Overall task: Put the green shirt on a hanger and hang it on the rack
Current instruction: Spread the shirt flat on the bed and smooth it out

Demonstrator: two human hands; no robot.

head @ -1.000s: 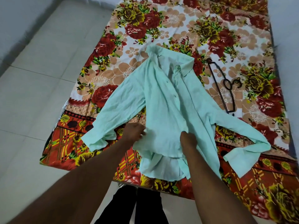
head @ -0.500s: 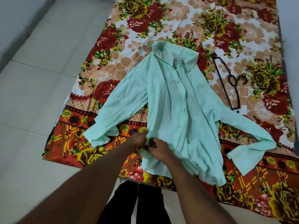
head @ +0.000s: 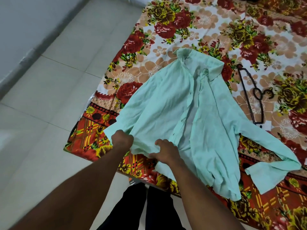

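Close by, the left hand (head: 122, 138) is closed tight on the bottom edge of the green shirt (head: 167, 105). The right hand (head: 167, 151) pinches the cloth just beside it. Half a second ago the left side of the shirt was narrow; now it is pulled out wide, and its front has opened up. The shirt lies flat on the bed (head: 216, 27) (it has a bright sheet with big flowers). The black hanger (head: 250, 95) lies beside the collar. Left of the bed is a pale tile floor (head: 49, 80).

Both hands (head: 144, 145) gripping green shirt (head: 191, 117) hem; black hanger (head: 252, 97) beside, on floral sheet (head: 166, 27).
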